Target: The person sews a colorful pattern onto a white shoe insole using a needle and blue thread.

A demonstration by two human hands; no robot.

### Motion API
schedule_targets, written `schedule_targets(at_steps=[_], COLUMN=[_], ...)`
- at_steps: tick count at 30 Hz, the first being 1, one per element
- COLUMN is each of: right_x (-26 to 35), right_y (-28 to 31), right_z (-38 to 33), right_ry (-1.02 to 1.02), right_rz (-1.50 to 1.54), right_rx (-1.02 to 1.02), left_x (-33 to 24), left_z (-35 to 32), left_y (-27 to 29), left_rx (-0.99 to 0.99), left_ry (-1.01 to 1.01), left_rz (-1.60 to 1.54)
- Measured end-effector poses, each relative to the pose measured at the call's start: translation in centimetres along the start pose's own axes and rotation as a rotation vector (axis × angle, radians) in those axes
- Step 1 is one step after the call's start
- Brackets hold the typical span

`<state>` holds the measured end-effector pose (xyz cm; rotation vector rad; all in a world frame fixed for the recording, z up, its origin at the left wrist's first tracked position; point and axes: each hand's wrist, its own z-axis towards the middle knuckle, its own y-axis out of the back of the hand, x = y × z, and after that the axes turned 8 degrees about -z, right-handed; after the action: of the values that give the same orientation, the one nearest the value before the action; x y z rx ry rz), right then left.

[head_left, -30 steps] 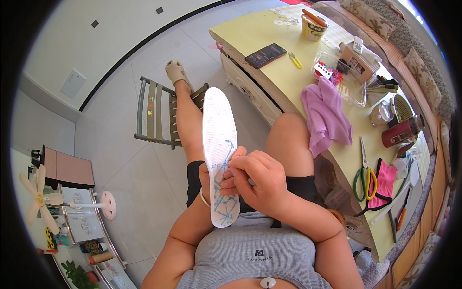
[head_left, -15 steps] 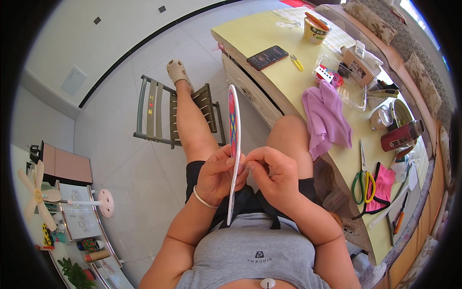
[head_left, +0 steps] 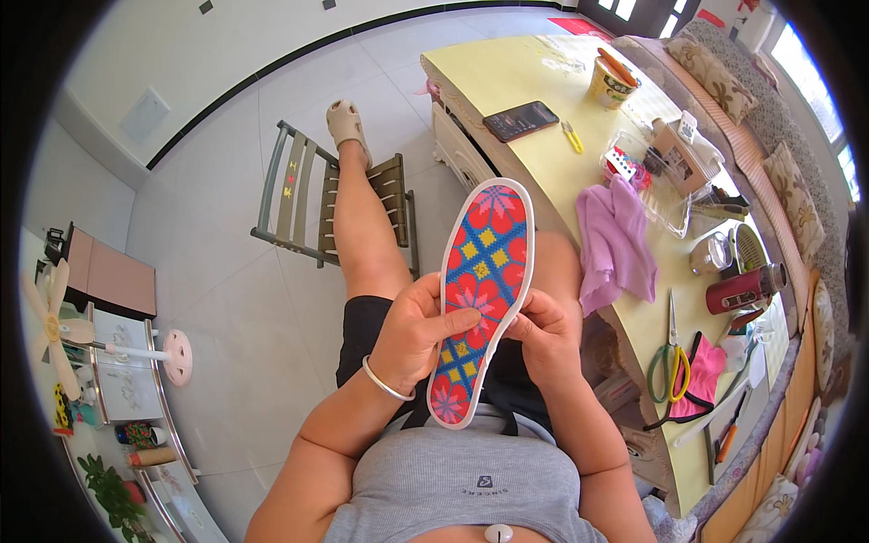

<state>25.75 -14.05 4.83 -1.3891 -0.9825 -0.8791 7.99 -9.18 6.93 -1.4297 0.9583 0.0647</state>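
An embroidered insole, red, blue, pink and yellow with a white border, faces me over my lap. My left hand grips its left side, thumb pressed flat on the patterned face and the other fingers behind. At the right edge, my right hand is closed, thumb and fingertips pinched together against the border. What sits between those fingertips is too small or hidden to make out. The back of the insole is out of sight.
On the yellow-covered table to the right are a phone, yellow snips, a purple cloth, scissors, a maroon flask and a paper tub. A folding stool stands ahead, my foot on it.
The insole has turned from edge-on to show its patterned face. My right hand has shifted slightly right and down, staying by its edge; my left hand keeps its hold.
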Motion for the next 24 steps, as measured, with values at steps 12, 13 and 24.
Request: schedule_targets(at_steps=[12,13,24], right_x=[-1.1,-1.2,0.2], right_y=[-0.5,-0.4,-0.7], right_z=[-0.2,-0.1,0.4], right_ry=[0.103,0.09,0.525], right_rz=[0.035,0.058,-0.832], right_rx=[-0.003,0.006,-0.414], left_x=[0.9,0.7,0.5], left_z=[-0.2,-0.1,0.5], left_y=[0.0,-0.1,0.7], left_rx=[-0.032,-0.029,-0.07], left_ry=[-0.05,-0.043,-0.115], left_rz=[0.079,0.065,0.158])
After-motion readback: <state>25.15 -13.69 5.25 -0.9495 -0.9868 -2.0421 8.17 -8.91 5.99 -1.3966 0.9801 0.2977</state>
